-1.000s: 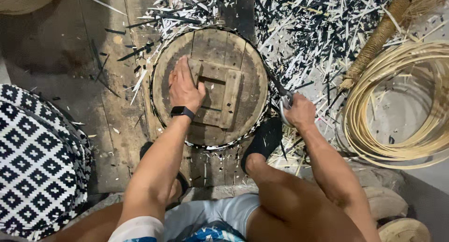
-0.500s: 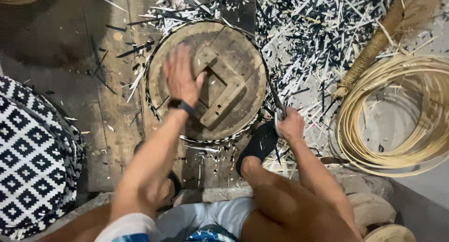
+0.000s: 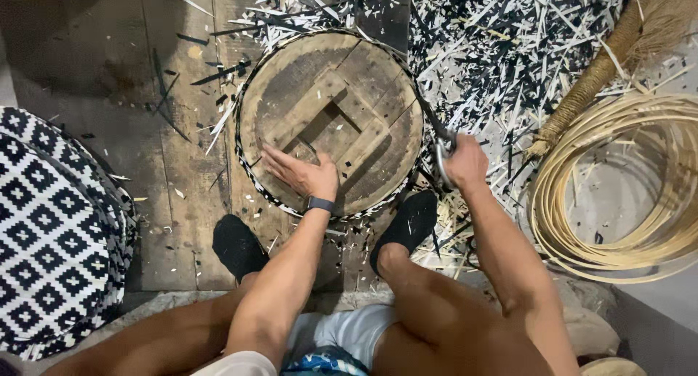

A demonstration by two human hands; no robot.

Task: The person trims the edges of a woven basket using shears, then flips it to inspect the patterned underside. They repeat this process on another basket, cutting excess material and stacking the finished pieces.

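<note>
1. The person is sitting over a round wooden form [image 3: 331, 121] on the plank floor [image 3: 174, 201], and a black-and-white woven edge is running around its rim.
2. The left hand [image 3: 302, 174] is lying flat on the near part of the form, fingers spread and pressing down. Keeping that palm heavy looks like the way to stop the form turning under the cut.
3. The right hand [image 3: 464, 161] is closed around the handles of a pair of scissors [image 3: 438, 140] at the form's right edge; the blades are pointing along the rim toward the far side.
4. Trimming close to the weave, with the blades following the curve, seems the neatest way; an angle inward could nick the woven strips.
5. Cut scraps [image 3: 509, 49] are lying thick on the far right, and a coil of cane [image 3: 618, 180] is sitting to the right.
6. Both feet in dark shoes [image 3: 407, 227] are resting just near of the form.
</note>
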